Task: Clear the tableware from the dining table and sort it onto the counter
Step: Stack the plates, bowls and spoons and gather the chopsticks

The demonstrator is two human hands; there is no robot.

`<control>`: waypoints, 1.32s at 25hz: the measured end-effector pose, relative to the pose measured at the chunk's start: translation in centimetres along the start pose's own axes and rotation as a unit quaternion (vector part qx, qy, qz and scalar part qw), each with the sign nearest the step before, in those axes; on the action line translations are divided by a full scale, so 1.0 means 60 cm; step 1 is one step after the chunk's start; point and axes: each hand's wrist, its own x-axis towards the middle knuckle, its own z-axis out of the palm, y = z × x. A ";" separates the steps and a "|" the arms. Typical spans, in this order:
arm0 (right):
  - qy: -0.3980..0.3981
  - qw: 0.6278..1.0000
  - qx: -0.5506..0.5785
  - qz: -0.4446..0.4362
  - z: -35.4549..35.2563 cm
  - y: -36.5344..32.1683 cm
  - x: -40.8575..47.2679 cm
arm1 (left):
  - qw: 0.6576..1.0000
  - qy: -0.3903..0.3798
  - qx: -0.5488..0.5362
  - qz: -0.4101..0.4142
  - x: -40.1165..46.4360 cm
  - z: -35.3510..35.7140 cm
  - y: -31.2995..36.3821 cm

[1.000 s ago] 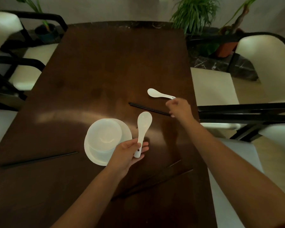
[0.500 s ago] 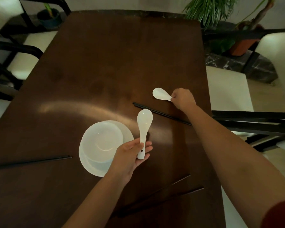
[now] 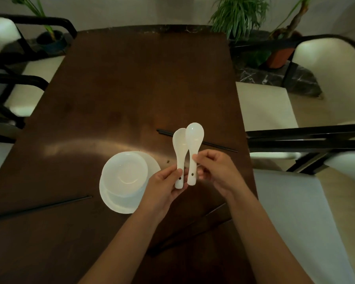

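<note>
Each hand, left hand (image 3: 164, 186) and right hand (image 3: 217, 171), grips an upright spoon (image 3: 179, 148) (image 3: 193, 140), bowl end pointing away.

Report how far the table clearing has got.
Done: both spoons are off the table. In hand: left hand holds one spoon, right hand the other spoon. Left: the stacked bowl and plate, plus black chopsticks; no counter in view.

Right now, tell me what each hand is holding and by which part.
The left hand holds one white soup spoon by its handle; the right hand pinches the other white soup spoon by its handle, bowls pointing up.
</note>
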 end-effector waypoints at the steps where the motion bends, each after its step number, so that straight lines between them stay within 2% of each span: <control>1: 0.015 1.000 -0.002 0.000 0.002 0.002 -0.008 | 1.000 -0.004 0.006 0.000 -0.008 0.004 -0.001; 9: 0.057 0.997 -0.054 -0.026 0.020 0.027 -0.051 | 0.999 -0.016 0.031 0.025 -0.060 0.012 -0.005; 12: 0.060 0.995 -0.064 -0.039 0.037 0.039 -0.056 | 1.000 -0.008 0.005 0.021 -0.074 0.008 -0.013; 17: 0.043 0.994 -0.098 -0.008 0.048 0.043 -0.052 | 0.997 0.003 -0.074 -0.009 -0.089 -0.014 -0.017; 19: 0.046 0.993 -0.101 -0.030 0.044 0.027 -0.041 | 0.996 -0.008 -0.087 -0.026 -0.094 -0.029 -0.013; 23: -0.020 0.979 -0.155 -0.132 0.037 -0.013 -0.024 | 0.997 -0.044 -0.047 -0.051 -0.104 -0.057 -0.002; 26: -0.024 0.971 -0.196 -0.133 0.052 -0.018 -0.012 | 0.997 -0.043 -0.046 -0.053 -0.111 -0.086 0.009; 28: 0.008 0.977 -0.186 -0.106 0.074 -0.006 -0.003 | 0.999 -0.015 -0.032 -0.020 -0.114 -0.105 0.020; 31: 0.041 0.983 -0.165 -0.069 0.124 0.019 0.010 | 0.989 0.094 0.088 0.069 -0.108 -0.139 0.040; 33: 0.039 0.987 -0.151 -0.050 0.159 0.033 0.021 | 0.975 0.161 0.110 0.111 -0.099 -0.170 0.058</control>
